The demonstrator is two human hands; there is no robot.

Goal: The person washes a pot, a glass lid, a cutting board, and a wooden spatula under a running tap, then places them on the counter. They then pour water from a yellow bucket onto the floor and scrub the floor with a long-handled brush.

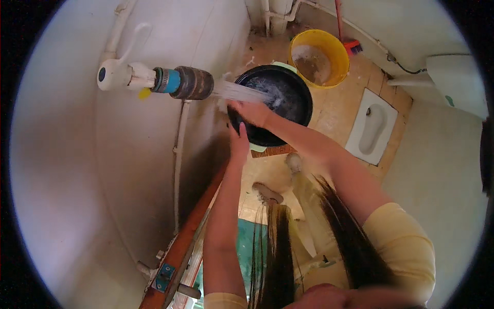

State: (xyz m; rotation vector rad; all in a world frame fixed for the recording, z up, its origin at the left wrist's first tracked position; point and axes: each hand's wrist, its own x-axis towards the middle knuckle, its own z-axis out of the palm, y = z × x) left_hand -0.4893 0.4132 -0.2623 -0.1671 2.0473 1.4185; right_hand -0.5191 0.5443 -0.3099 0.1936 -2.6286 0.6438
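Observation:
A wide black round pan (302, 110) stands low in front of me, with light green edges (284, 66) showing beside its rim. Foamy water stirs inside it. My left hand (238, 142) grips the pan's near-left rim, the thumb over the edge. Just beyond it, my right hand (252, 112) reaches over the left part of the pan, beside the falling water. Its fingers are blurred and partly hidden, so what they hold, if anything, is unclear. From a wall tap (116, 74) with a blue-banded dark hose end (193, 83), a stream of water (239, 92) pours into the pan.
A yellow bucket (343, 64) with foamy water stands behind the pan. A red brush (353, 47) leans near it. To the right is a white squat toilet (371, 126) set in the tiles. At left, a wooden door edge (203, 206) and wall pipe (181, 139) run alongside.

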